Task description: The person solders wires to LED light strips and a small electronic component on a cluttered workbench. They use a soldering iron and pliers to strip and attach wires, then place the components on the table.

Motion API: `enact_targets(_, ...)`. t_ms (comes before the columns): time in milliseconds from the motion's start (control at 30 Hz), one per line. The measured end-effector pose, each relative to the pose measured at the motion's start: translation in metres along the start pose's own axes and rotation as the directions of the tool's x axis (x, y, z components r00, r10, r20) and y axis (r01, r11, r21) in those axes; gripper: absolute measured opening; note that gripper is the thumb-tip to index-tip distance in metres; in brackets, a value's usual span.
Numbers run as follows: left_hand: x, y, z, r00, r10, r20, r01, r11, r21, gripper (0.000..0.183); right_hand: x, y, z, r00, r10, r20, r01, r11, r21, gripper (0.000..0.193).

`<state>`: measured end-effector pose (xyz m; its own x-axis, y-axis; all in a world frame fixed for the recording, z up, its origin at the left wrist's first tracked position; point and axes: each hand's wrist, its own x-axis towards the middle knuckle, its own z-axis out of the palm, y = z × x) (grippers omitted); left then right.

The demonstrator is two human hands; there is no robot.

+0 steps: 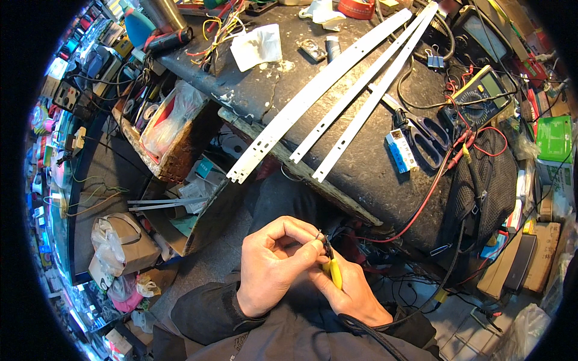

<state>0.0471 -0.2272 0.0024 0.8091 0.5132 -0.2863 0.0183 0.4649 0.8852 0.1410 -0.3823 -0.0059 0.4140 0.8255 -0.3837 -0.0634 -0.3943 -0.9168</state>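
Note:
Both of my hands are close together in front of my body, just below the bench edge. My right hand (355,292) is closed around small yellow-handled pliers (336,274), their dark head pointing up and away from me. My left hand (280,262) is pinched beside that head, thumb against forefinger; whatever tiny dark piece sits at its fingertips is too small to name. Beyond my hands, three long white slotted strips (325,99) lie across the dark workbench (361,174), their near ends sticking out past its front edge.
On the bench right are black-handled scissors (428,141), a small blue-white box (400,150), a multimeter (478,96) with red leads and a black mesh bag (484,180). Loose wires (223,27) and white paper (257,47) lie farther left. An open drawer (168,129) and a brown paper bag (123,243) stand left.

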Motion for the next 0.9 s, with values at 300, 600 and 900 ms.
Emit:
enact_targets(300, -0.001, -0.005, 0.004, 0.999, -0.053, 0.0, 0.053, 0.997, -0.058, 0.005, -0.009, 0.017, 0.005, 0.999, 0.013, -0.049, -0.007, 0.993, 0.117, 0.032)
enact_targets(600, 0.003, -0.043, 0.021, 0.966, -0.249, 0.074, 0.248, 0.968, 0.021, 0.003, -0.043, 0.077, 0.022, 0.944, 0.326, -0.039, -0.24, 0.766, 0.597, 0.031)
enact_targets(900, 0.008, -0.032, 0.008, 0.913, -0.38, 0.146, 0.389, 0.921, -0.037, 0.006, -0.038, 0.074, 0.0, 0.976, 0.21, 0.06, -0.205, 0.792, 0.575, 0.031)
